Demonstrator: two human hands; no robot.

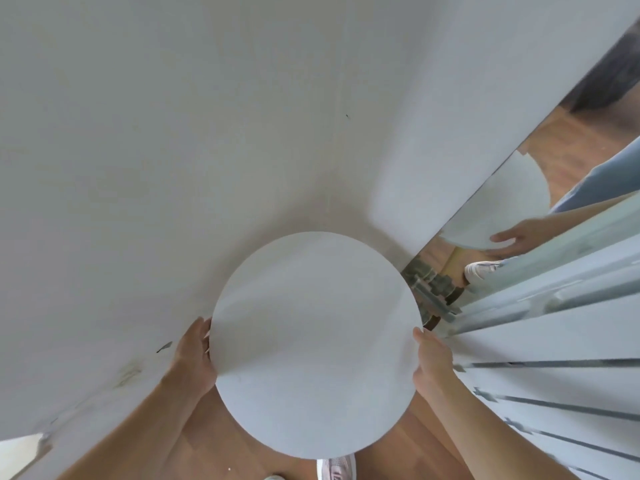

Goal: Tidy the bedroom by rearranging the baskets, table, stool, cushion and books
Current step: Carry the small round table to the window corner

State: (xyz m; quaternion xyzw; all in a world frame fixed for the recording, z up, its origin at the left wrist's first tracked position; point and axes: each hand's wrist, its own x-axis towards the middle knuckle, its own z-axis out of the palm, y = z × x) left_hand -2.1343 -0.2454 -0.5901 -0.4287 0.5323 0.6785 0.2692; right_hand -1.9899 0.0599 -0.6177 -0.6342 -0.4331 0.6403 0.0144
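Table (313, 344) is close to the wall (173, 133); my left hand (195, 355) grips its rim at nine o'clock, my right hand (431, 358) at three. I'd keep it level, clear of the mirror (540, 157).

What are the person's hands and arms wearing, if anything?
Nothing visible. The left hand and right hand are ungloved, with no ring, watch or bracelet showing. The left forearm and right forearm are bare down to the picture's lower edge, so any sleeves end out of view.
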